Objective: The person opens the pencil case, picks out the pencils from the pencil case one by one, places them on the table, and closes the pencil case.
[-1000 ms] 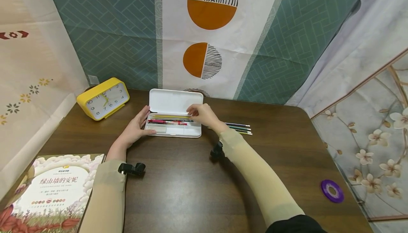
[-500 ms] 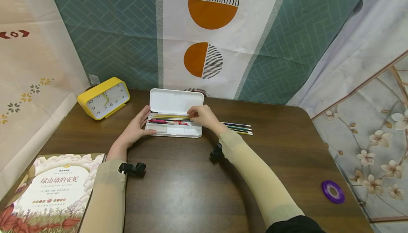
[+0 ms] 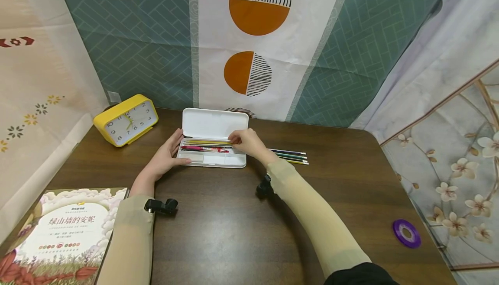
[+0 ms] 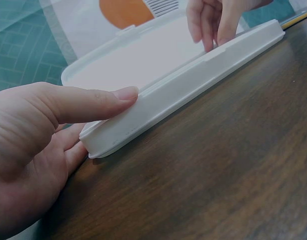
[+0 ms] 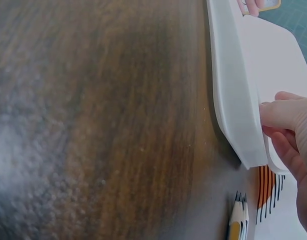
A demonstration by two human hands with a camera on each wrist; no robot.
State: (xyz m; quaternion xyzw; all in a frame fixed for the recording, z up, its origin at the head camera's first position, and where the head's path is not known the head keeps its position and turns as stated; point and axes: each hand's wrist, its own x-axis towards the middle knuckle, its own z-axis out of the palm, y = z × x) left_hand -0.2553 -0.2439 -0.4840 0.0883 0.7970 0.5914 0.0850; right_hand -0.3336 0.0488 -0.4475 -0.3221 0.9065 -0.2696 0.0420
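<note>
A white pencil case (image 3: pixel 213 124) lies with its lid raised at the back of the table. Inside are yellow and dark pencils (image 3: pixel 204 142), red pens (image 3: pixel 204 149) and a pale block that looks like an eraser (image 3: pixel 192 158). My left hand (image 3: pixel 165 157) holds the case's left end; its thumb (image 4: pixel 111 102) presses the front rim, the fingers lie along the side. At the right end, my right hand (image 3: pixel 251 144) reaches down into the case and pinches pencil ends; its fingertips are partly hidden by the wall. Several more pencils (image 3: pixel 294 157) lie just right of the case.
A yellow alarm clock (image 3: pixel 128 121) stands at the back left. Nearer on the left lies a book (image 3: pixel 68 233). A purple ring-shaped roll (image 3: pixel 406 234) is by the right edge. Fabric hangs behind the table (image 3: pixel 234 215) and at both sides.
The right hand has shifted very slightly at the case's right end. The left hand, case and loose pencils look the same.
</note>
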